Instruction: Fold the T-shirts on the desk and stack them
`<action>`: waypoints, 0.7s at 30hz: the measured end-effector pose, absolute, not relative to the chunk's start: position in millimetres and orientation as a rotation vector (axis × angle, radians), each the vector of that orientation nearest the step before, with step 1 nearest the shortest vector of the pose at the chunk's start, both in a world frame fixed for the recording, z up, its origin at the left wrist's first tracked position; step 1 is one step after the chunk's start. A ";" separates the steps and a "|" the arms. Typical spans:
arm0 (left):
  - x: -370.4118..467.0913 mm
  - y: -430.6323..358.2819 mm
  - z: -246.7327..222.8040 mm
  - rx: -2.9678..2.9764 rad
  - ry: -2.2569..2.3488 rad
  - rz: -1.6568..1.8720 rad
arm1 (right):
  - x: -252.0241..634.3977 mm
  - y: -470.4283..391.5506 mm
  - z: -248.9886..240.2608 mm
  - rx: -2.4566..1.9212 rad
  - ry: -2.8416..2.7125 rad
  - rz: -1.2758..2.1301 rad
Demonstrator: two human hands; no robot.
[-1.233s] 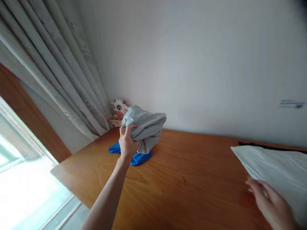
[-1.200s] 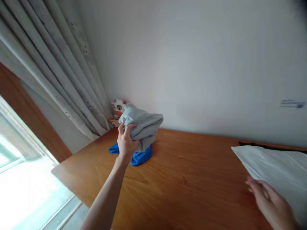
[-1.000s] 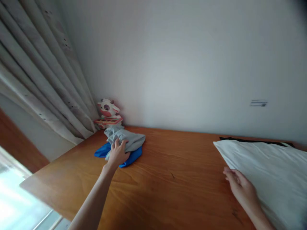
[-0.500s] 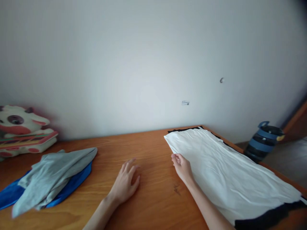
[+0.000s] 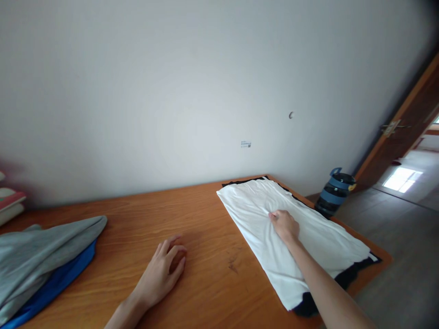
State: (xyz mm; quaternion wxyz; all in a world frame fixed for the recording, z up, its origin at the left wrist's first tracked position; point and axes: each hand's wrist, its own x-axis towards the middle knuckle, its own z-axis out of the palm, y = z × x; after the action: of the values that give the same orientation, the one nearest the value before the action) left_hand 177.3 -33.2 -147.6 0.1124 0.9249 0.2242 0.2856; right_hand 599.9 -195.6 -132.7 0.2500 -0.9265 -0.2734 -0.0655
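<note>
A white cloth garment is spread over a black cloth on the right of the wooden table. My right hand is closed in a pinch near the middle of the white garment, and creases run out from its fingertips. To the left of it, my left hand rests on the bare wood with its fingers loosely curved and apart, holding nothing. A grey cloth lies crumpled over a blue cloth at the left, clear of both hands.
A dark bottle with blue bands stands by the table's right edge, behind the garment. Part of a red and cream toy shows at the far left. A plain wall rises behind the table, and a wooden door stands at the right.
My right hand has moved from the white garment's left edge to its middle and pinches it there. The view has swung right, showing the door. My left hand still rests on the table.
</note>
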 end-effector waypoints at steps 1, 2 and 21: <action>177.4 -33.2 -148.0 2.712 0.656 0.843 | 598.0 -195.0 -132.3 -2.517 -0.723 -0.187; 177.3 -33.3 -148.2 2.710 0.653 0.847 | 596.0 -194.7 -131.0 -2.505 -0.701 -0.194; 170.5 -44.7 -141.7 2.273 0.646 1.217 | 359.6 -111.8 14.8 -1.100 -1.021 0.222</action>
State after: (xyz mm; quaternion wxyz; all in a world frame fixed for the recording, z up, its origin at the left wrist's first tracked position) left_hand 170.5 -44.7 -141.7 0.2393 0.8304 0.2359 0.4445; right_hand 359.6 -111.8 14.8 0.7259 -0.4987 -0.4629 0.1006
